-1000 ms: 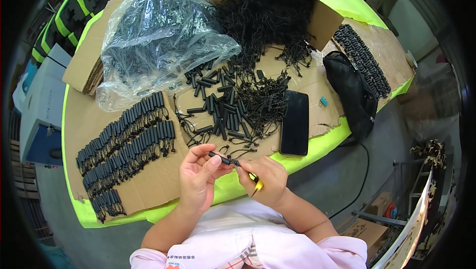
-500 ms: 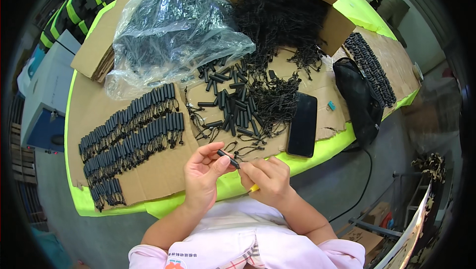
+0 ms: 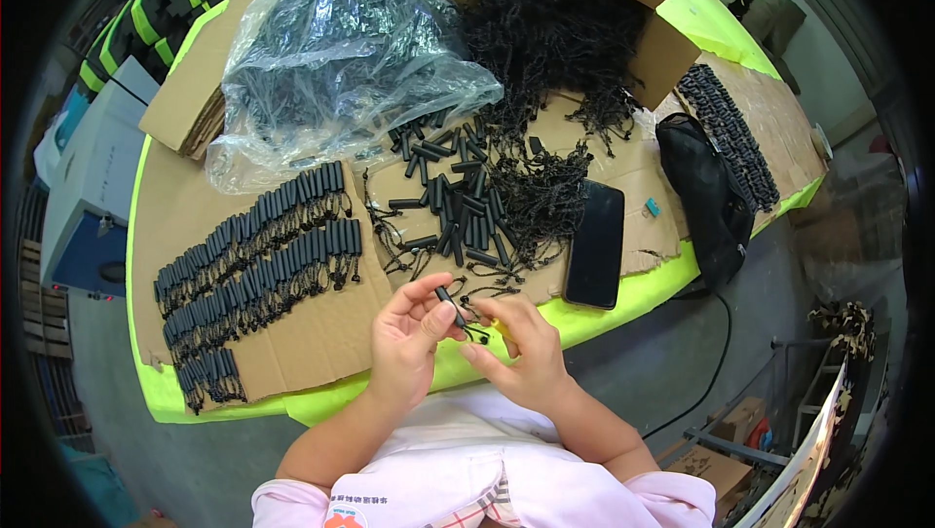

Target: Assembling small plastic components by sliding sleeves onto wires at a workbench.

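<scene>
Near the table's front edge, my left hand [image 3: 407, 338] pinches a black tube [image 3: 446, 300] between thumb and fingers. A knotted black cord [image 3: 476, 334] hangs from the tube's lower end. Close beside it, my right hand [image 3: 524, 353] holds a small yellow-handled tool [image 3: 502, 328], with the thumb held apart below; the tool's tip cannot be made out. Just beyond my hands lie a heap of loose black tubes [image 3: 467, 216] and a tangle of black cord loops [image 3: 541, 192]. Finished-looking tubes with cord loops [image 3: 282, 255] lie in rows on cardboard at the left.
A black phone [image 3: 594, 247] lies right of the cords. Behind stand a clear plastic bag [image 3: 341, 60] of dark pieces and an open cardboard box [image 3: 662, 60] full of black cords. At right are a black pouch [image 3: 703, 197] and rows of black pieces [image 3: 729, 138].
My right hand has drawn slightly away from the tube, its thumb lowered and fingers loosened. The tube has tipped steeper in my left hand, and the knotted cord end now shows below it.
</scene>
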`<state>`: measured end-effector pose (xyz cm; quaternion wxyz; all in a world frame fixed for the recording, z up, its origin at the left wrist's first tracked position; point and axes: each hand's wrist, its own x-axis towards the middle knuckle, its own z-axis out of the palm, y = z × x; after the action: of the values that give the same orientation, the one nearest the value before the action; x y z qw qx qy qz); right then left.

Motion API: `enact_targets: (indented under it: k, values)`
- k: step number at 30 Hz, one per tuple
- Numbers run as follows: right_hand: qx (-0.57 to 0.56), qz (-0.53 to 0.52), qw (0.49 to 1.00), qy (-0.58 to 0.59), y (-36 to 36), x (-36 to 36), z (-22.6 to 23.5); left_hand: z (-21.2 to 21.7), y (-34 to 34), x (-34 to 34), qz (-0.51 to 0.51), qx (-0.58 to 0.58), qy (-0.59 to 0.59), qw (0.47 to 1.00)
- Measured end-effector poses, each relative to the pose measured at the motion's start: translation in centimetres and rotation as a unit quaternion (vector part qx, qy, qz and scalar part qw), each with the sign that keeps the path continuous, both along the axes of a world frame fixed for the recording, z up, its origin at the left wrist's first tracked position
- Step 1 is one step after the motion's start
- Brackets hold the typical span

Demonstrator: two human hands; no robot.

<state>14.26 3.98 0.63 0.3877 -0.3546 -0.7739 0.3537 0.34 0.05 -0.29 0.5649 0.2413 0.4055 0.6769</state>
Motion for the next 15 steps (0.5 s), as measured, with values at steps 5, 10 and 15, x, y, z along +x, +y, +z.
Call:
enact_targets:
  k: [5,10,15]
  values:
    - [0.143,-0.011,0.987,-0.078,-0.5,0.4,-0.4,0.2,0.2,-0.4,0.014,-0.049,-0.142,0.989]
    - [0.201,-0.047,0.969,-0.133,-0.8,0.1,-0.6,-0.5,0.1,0.5,0.076,-0.009,-0.023,0.997]
    - [0.178,-0.054,0.975,-0.123,-1.2,-1.4,-1.1,-1.4,-0.8,1.4,0.131,0.063,0.142,0.979]
